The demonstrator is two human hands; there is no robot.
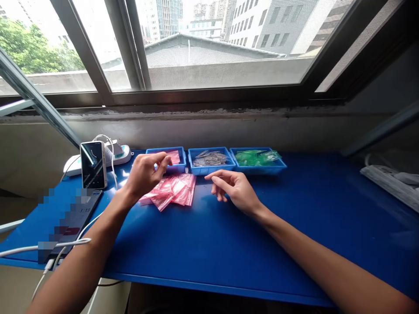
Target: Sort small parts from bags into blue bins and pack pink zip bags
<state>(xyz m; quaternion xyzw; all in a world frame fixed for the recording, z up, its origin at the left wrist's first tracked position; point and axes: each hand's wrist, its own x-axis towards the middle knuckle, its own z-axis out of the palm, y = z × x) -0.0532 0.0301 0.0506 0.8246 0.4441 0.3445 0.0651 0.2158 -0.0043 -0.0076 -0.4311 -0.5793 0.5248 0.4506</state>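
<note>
My left hand (149,172) hovers above a pile of pink plastic bags (173,190), its thumb and index finger pinched; whatever may be between them is too small to make out. Right of the pile, my right hand (234,187) is above the blue table, thumb and index tips close together, with anything between them too small to tell. Behind the hands stand three blue trays: the left tray (183,160) with pink bags, the middle tray (212,171) with a heap of thin metallic pieces, and the right tray (262,170) with green plastic pieces.
At the left, a phone (93,165) stands upright before a white power strip (122,153), and a dark tablet-like device (77,222) lies flat. White cables (84,230) run near my left forearm. A white strip-shaped object (391,185) is at the far right. Windows are behind.
</note>
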